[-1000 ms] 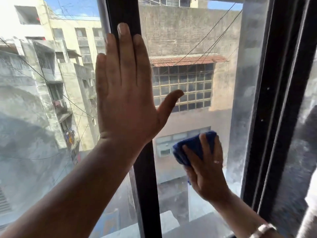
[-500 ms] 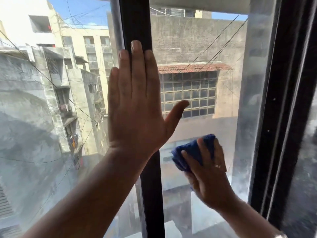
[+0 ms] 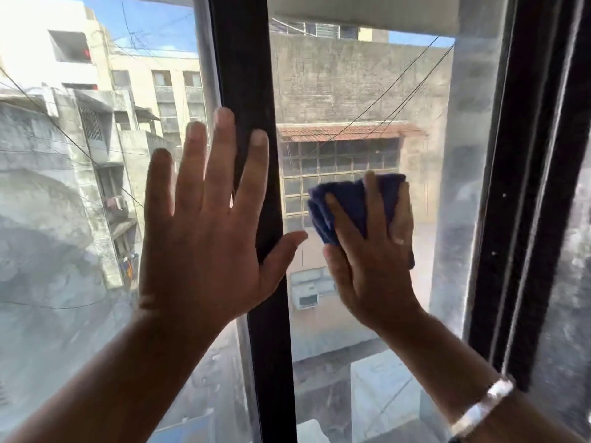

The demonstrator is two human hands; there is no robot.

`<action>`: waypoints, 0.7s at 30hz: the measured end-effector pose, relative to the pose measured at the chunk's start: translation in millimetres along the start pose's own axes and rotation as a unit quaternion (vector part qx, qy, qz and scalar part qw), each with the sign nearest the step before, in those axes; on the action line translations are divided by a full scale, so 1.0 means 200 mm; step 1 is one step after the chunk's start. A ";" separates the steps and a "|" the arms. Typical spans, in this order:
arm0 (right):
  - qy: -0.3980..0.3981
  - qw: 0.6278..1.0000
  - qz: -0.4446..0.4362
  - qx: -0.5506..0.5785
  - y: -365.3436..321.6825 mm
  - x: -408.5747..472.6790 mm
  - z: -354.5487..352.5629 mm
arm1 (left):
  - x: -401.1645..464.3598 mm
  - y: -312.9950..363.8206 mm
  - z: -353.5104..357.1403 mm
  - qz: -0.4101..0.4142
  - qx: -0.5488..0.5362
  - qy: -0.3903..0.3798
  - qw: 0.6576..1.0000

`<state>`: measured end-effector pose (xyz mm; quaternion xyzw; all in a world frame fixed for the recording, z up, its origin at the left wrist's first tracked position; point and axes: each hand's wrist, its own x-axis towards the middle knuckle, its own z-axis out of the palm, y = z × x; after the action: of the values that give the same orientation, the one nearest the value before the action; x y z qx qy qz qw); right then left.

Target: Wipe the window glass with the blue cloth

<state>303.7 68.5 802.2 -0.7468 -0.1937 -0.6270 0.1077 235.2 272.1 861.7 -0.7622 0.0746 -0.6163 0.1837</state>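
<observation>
My right hand [image 3: 372, 266] presses a folded blue cloth [image 3: 350, 199] flat against the window glass [image 3: 358, 91] of the middle pane, about halfway up. The cloth shows above and to the left of my fingers; the rest is hidden under the palm. My left hand [image 3: 204, 238] lies flat with fingers spread over the black vertical frame bar [image 3: 243, 59] and the left pane [image 3: 64, 251], holding nothing. Its thumb tip almost touches the cloth.
A wider black frame [image 3: 524, 187] borders the middle pane on the right, with a dusty pane [image 3: 575, 282] beyond it. Concrete buildings and cables show through the glass. A metal bracelet [image 3: 483, 407] circles my right wrist.
My right hand has slid the cloth up the glass. My left hand has spread its fingers and sits lower in the view, as the camera tilted.
</observation>
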 end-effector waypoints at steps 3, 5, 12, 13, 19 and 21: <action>-0.046 0.999 -0.010 0.004 0.16 -0.14 -0.07 | -0.01 0.02 0.00 -0.019 -0.005 -0.004 1.000; -0.030 0.998 0.057 0.000 0.24 -0.07 -0.09 | -0.01 0.02 0.00 -0.025 -0.011 -0.005 1.000; 0.086 0.992 0.095 -0.013 -0.04 0.25 0.01 | -0.01 0.02 0.00 -0.025 -0.014 -0.003 1.000; 0.060 0.997 0.042 -0.014 -0.08 0.15 0.03 | -0.01 0.02 0.00 -0.026 -0.015 -0.003 1.000; -0.005 0.997 0.080 -0.001 0.24 -0.08 -0.07 | -0.01 0.02 0.00 -0.033 -0.030 -0.012 0.999; 0.061 0.978 0.200 -0.003 0.31 0.12 -0.08 | -0.02 0.03 0.00 -0.033 -0.034 -0.016 0.999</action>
<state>318.2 9.0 833.6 -0.7312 -0.0316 -0.6378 0.2399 234.0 268.2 856.7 -0.7796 0.0674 -0.6071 0.1380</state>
